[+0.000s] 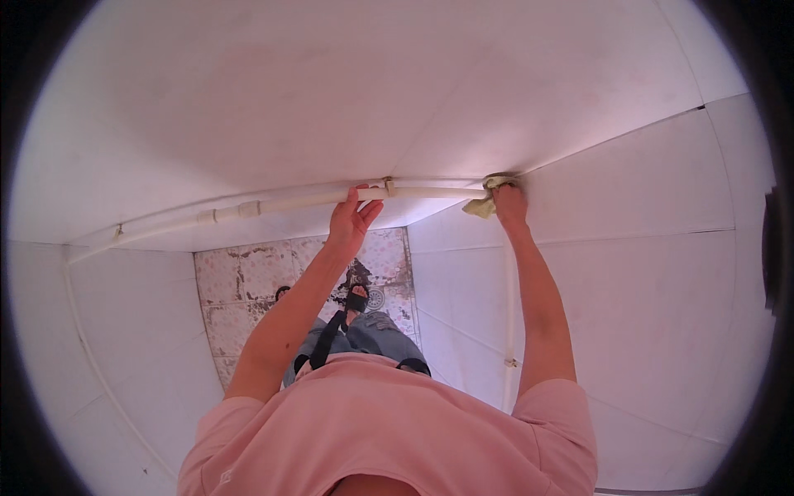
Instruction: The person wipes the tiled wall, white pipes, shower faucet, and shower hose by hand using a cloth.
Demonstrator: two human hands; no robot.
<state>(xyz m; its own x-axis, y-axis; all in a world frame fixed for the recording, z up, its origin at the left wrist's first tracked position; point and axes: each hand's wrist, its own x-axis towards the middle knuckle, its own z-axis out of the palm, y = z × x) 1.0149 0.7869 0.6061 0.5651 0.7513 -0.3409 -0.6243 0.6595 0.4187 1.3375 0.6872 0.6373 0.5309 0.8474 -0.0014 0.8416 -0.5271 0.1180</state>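
Observation:
A white pipe (306,201) runs along the tiled wall in front of me, from the left corner to the right corner. My left hand (354,219) is at the pipe near its middle, just left of a brass-coloured clip (389,187). Its fingers are spread, with the thumb and fingertips against the pipe. At the right corner my right hand (509,204) is closed on a yellowish-green cloth (481,207). The cloth is bunched around the pipe's right end and hides the bend there.
White walls (645,190) stand close in front and on both sides. Another pipe (509,314) runs down the right wall, held by a clip (512,363). A thin pipe (91,364) follows the left wall. Below, the patterned, stained tile floor (273,269) has a round drain (375,298) beside my sandalled foot.

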